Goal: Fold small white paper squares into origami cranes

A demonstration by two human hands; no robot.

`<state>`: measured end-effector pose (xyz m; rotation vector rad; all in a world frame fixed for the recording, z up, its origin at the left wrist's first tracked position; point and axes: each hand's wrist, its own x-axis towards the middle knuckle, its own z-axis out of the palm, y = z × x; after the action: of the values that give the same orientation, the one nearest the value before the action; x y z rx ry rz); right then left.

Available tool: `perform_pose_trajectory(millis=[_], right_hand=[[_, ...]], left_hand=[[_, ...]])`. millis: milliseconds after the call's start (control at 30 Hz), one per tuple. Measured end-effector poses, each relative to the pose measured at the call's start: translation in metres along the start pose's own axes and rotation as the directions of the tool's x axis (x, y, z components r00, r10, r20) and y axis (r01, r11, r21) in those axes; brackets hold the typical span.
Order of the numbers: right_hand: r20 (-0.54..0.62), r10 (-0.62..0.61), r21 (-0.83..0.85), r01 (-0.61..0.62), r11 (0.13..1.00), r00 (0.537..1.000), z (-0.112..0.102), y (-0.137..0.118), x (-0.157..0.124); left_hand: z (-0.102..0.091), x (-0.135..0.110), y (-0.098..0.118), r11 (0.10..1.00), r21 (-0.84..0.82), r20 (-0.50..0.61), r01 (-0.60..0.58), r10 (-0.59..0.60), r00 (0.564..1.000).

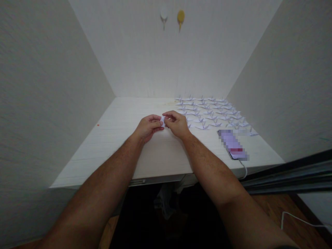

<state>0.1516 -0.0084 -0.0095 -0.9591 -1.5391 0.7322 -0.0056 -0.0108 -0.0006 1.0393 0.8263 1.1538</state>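
Observation:
Between my two hands, above the middle of the white desk [166,155], is a small piece of folded white paper [163,121]. My left hand [150,128] pinches it from the left side with thumb and fingers. From the right, my right hand [177,123] grips it too, thumb and forefinger closed at its edge. Fingers cover much of the paper, so its exact shape cannot be made out. Just beyond my right hand, several white folded paper cranes [207,112] stand in rows over the back right of the desk.
A phone [232,143] with a blurred screen lies at the right, its white cable [245,171] hanging over the front edge. Walls enclose the desk on three sides. Two hooks, one white [163,14] and one yellow [181,16], are on the back wall. A tiny orange bit [98,125] lies left.

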Motion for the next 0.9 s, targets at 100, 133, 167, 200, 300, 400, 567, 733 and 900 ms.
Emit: perform_pose_trajectory(millis=[100, 133, 167, 200, 300, 400, 567, 733, 900], right_hand=[[0.01, 0.005, 0.043, -0.006, 0.999, 1.0, 0.0007, -0.0009, -0.0006], [0.008, 0.006, 0.052, -0.006, 0.999, 1.0, 0.001, -0.001, -0.0007], [0.004, 0.007, 0.059, -0.007, 0.998, 1.0, 0.0014, -0.0009, -0.0006], [0.001, 0.008, 0.065, -0.008, 0.998, 1.0, 0.0017, -0.0006, -0.0004], [-0.008, 0.01, 0.075, -0.01, 0.997, 1.0, 0.002, 0.0002, 0.0001], [-0.015, 0.02, 0.049, -0.02, 0.999, 1.0, 0.0013, 0.0001, 0.0002], [-0.011, -0.002, -0.035, 0.001, 0.999, 1.0, -0.0002, -0.0007, -0.0008], [0.003, -0.089, -0.184, 0.088, 0.979, 0.996, -0.0022, -0.0006, -0.0022], [0.024, -0.136, -0.239, 0.138, 0.961, 0.99, -0.0041, 0.001, -0.0023]], left_hand=[[-0.0002, 0.0007, -0.0001, 1.0, 0.031, -0.013, -0.004, 0.004, 1.0], [-0.0003, 0.0009, -0.0001, 0.999, 0.039, -0.014, -0.003, 0.004, 1.0], [-0.0004, 0.0011, 0.0, 0.999, 0.046, -0.012, -0.003, 0.003, 1.0], [-0.0005, 0.0013, -0.0001, 0.999, 0.051, -0.01, -0.002, 0.003, 1.0], [-0.0008, 0.0016, -0.0007, 0.998, 0.065, -0.009, 0.004, -0.003, 1.0], [-0.0013, 0.002, -0.0021, 0.997, 0.074, -0.009, 0.009, -0.009, 1.0], [-0.0033, 0.0033, -0.0049, 0.996, 0.089, 0.006, 0.015, -0.016, 1.0], [-0.0035, 0.0041, -0.0067, 0.995, 0.1, 0.008, 0.007, -0.008, 1.0], [-0.0003, 0.0028, -0.0068, 0.996, 0.086, -0.027, -0.007, 0.009, 1.0]])
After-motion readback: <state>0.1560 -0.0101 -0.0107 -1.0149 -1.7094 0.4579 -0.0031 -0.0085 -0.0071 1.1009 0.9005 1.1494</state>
